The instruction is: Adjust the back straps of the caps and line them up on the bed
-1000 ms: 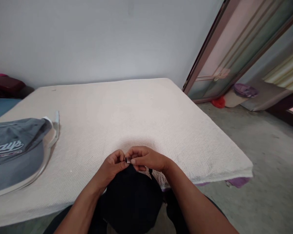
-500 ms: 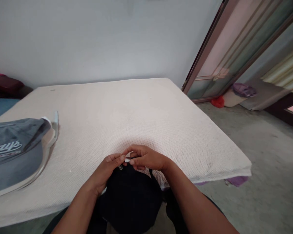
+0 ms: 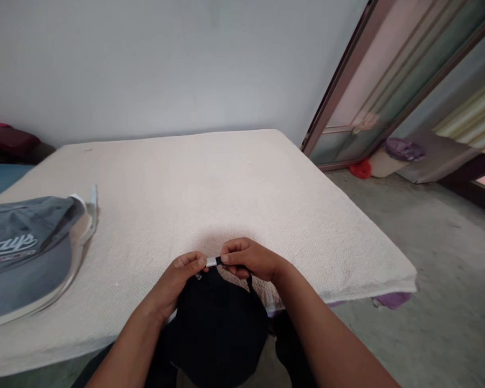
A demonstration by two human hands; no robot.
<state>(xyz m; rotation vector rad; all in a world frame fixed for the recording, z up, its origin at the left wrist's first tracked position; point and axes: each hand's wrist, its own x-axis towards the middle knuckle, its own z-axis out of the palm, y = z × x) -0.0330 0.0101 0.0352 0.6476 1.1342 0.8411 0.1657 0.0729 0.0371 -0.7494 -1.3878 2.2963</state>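
A black cap lies in front of me, low in the view, just off the near edge of the padded white surface. Its back strap runs between my two hands through a small silver buckle. My left hand pinches the buckle end between thumb and finger. With thumb and fingers closed, my right hand grips the black strap just right of the buckle. A small metal ring shows below the left fingers. The cap's brim cannot be made out.
A stack of caps, a grey one with white lettering on top, sits at the left of the white cover. Behind is a pale wall. To the right are a sliding door, a bin and the concrete floor.
My right hand has shifted slightly right, away from the left, its fingers now on the strap. More of the buckle and a stretch of black strap show between my hands.
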